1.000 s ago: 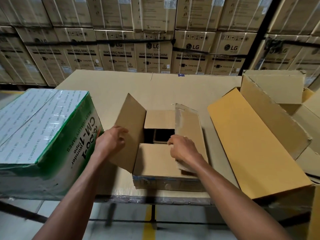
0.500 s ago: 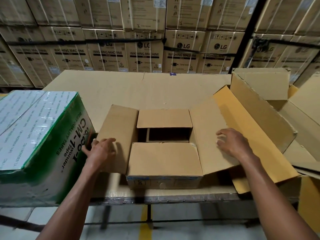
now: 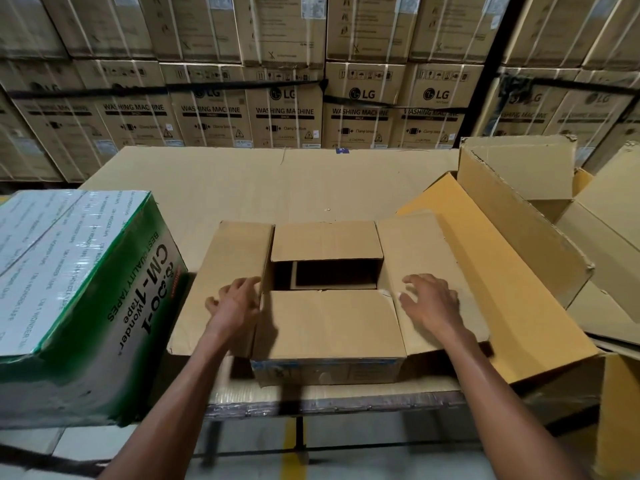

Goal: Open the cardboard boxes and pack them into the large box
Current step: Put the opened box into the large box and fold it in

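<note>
The small cardboard box [image 3: 329,327] stands at the near edge of the counter [image 3: 311,181], directly in front of me. Its two long flaps are folded out to the sides, and the two short flaps lie nearly flat with a dark gap between them. My left hand [image 3: 235,306] is on the left flap [image 3: 221,271] with the fingers spread and relaxed. My right hand [image 3: 429,303] is on the right flap [image 3: 426,251], fingers also spread, gripping nothing. The large box [image 3: 512,216] is open at my right, its yellow flap [image 3: 512,306] lying under the right flap. A green tape carton [image 3: 79,292] stands at my left.
</note>
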{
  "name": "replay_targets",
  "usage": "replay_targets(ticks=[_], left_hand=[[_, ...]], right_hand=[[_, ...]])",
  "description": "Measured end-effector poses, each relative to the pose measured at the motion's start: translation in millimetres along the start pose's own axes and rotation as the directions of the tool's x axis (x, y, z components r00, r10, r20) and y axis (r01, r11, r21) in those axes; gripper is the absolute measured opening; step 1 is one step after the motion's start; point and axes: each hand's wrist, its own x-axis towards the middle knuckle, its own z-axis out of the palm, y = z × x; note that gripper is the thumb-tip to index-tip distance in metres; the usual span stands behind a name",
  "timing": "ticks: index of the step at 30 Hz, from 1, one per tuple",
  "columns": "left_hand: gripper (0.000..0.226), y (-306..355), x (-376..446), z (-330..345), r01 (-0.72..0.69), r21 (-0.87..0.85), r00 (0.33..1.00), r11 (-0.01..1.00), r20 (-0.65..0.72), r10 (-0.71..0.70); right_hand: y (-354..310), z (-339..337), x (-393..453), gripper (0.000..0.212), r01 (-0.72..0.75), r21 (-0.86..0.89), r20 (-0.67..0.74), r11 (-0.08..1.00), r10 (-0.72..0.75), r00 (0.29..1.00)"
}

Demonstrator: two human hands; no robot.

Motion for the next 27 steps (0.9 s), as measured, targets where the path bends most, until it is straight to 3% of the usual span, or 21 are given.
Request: replay_targets(ticks=[5,9,13,18,20,22,25,27], left_hand=[[0.052,44,19,11,-0.138,0.014,0.979,0.990,0.156,0.134],[0.048,54,25,8,-0.157,0.013,0.957,0.988,0.250,0.148],[0.040,56,22,-13,-0.202,-0.063,0.973,0.977,0.102,0.208],[0.031,64,7,-62,-0.283,-0.175,0.959,0.943,-0.065,0.276],[0.029,66,-5,-79,-0.325,-0.250,0.945,0.912,-0.049,0.323],[0.027,67,-20,-90,-0.328,-0.346,0.930,0.879,0.049,0.366],[0.030,64,-44,-91,-0.271,-0.443,0.895,0.854,0.210,0.393],[0.047,58,-54,-83,-0.213,-0.465,0.858,0.859,0.332,0.392]], right_hand=[[-35,23,15,0.050,0.006,0.136,0.210,0.991,-0.034,0.977],[-48,30,14,0.046,0.032,0.132,0.219,0.991,-0.061,0.974],[-46,11,16,0.030,0.027,0.303,0.101,0.953,-0.060,0.993],[-55,-37,5,0.017,0.073,0.555,-0.021,0.828,-0.073,0.997],[-57,-60,-6,0.013,0.083,0.653,0.090,0.753,-0.186,0.978],[-55,-77,-18,0.018,0.048,0.705,0.272,0.708,-0.332,0.903],[-49,-78,-34,0.033,0.011,0.634,0.488,0.773,-0.411,0.770],[-50,-68,-46,0.045,0.032,0.537,0.594,0.843,-0.404,0.696]])
